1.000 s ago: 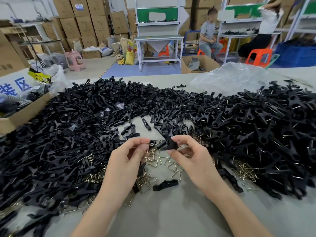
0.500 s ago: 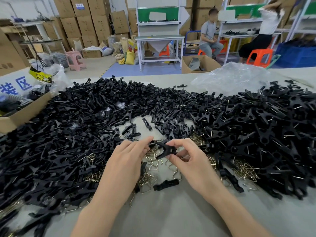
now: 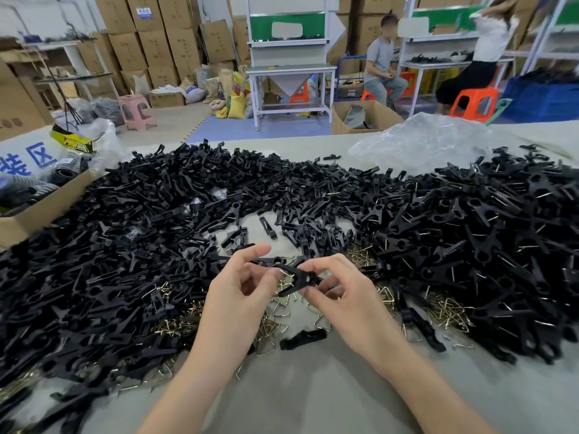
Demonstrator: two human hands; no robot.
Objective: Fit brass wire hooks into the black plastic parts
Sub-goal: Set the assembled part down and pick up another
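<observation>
- Left hand (image 3: pixel 238 296) and right hand (image 3: pixel 341 296) met above the grey surface (image 3: pixel 313 386), both lifted clear of it, likely so the work sat close under the eyes.
- Black plastic clip (image 3: pixel 297 277) was held between the two hands, off the surface, just above the loose brass wire hooks (image 3: pixel 275 311).
- Left fingers (image 3: pixel 253 252) were curled nearly closed, thumb and forefinger pinching the clip's upper-left end; other fingers loosely bent.
- Right fingers (image 3: pixel 316 264) were closed on the clip's lower-right end by the round hole; thumb underneath, partly hidden.
- Two-ended grip probably steadied the part while a hook was seated; a bit of brass wire showed by the left thumb, but whether it was already in the clip could not be told.
- Clip's long axis ran from upper left to lower right across the view, roughly level, splayed legs toward the lower left.
- Unfitted black parts (image 3: pixel 125 245) lay heaped left and centre; parts with wire showing (image 3: pixel 485 245) were heaped right. Judged as a supply and done split, each within reach of one hand.
- Hooks were scattered between the heaps near the hands, handy for the next pick.
- One stray black part (image 3: pixel 302 338) lay alone on the surface below the hands.
</observation>
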